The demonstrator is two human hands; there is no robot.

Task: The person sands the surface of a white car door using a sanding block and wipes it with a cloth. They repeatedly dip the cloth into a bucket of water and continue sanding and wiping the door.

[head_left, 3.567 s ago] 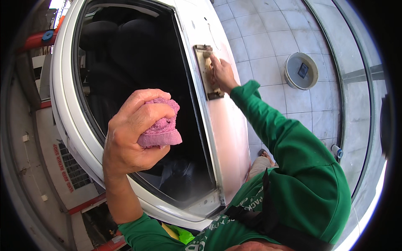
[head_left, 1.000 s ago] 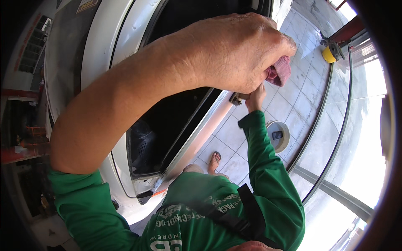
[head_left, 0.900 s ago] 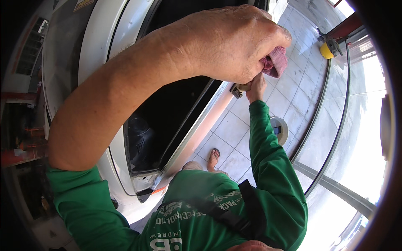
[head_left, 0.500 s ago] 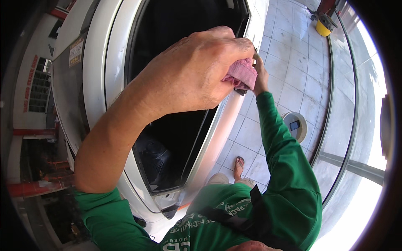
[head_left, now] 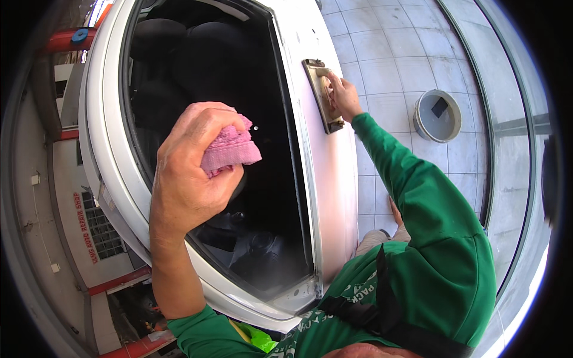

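My left hand is closed round a folded, damp-looking pink cloth, raised in front of the car's dark window opening. A small white drop shows in the air beside the cloth. Over on the right, my right hand grips the handle of a long, narrow sanding block with metal clamps at both ends. The block lies along the white car's side panel, just outside the window frame. That panel looks pale pinkish and dull along its lower part. The block's underside is hidden.
A round pale bucket of greyish liquid, with a dark rectangular piece in it, stands on the tiled floor at the right. Beyond runs a glass-like wall. Seats show dimly inside the car. Red beams cross the far left.
My view has shifted along the car. The left hand has drawn back left from the panel with the cloth. The sanding block, mostly hidden before, now shows under my right hand.
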